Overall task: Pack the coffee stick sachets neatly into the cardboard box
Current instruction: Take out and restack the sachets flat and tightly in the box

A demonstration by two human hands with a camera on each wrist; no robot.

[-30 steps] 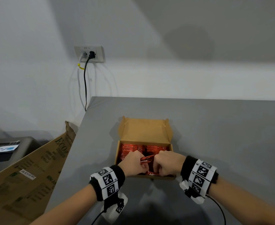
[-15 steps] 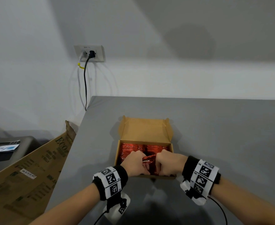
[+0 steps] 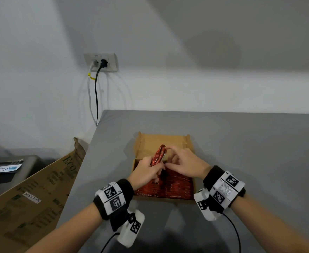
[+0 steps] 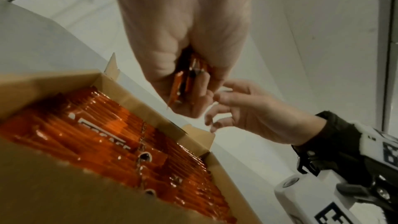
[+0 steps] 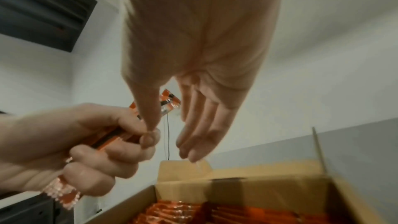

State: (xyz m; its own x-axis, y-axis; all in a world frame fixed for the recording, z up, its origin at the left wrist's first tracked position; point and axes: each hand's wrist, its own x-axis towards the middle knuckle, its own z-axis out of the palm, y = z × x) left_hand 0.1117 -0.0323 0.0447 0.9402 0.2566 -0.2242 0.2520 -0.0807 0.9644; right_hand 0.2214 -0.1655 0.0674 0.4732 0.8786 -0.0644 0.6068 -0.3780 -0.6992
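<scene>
An open cardboard box (image 3: 146,143) sits on the grey table (image 3: 250,152), filled with rows of red coffee sachets (image 3: 177,187). My left hand (image 3: 144,172) grips a small bunch of red sachets (image 3: 159,155) and holds it tilted upward above the box. My right hand (image 3: 184,161) hovers beside it with straight fingers, and its forefinger touches the bunch's top end. In the left wrist view the held sachets (image 4: 183,81) show between my curled fingers, above the packed sachets (image 4: 107,134). The right wrist view shows my right hand (image 5: 193,74) spread, its thumb against my left hand (image 5: 75,142).
A large flattened carton (image 3: 31,189) leans against the table's left edge. Beyond it stands a dark unit (image 3: 13,167) with a tube on top. Two cables hang down behind the table's far-left corner from a wall socket (image 3: 100,63). Bare table lies right of the box.
Both hands were curled together over the box's near edge. Now my left hand has lifted the bunch of sachets up over the box, and my right hand has opened and moved farther in.
</scene>
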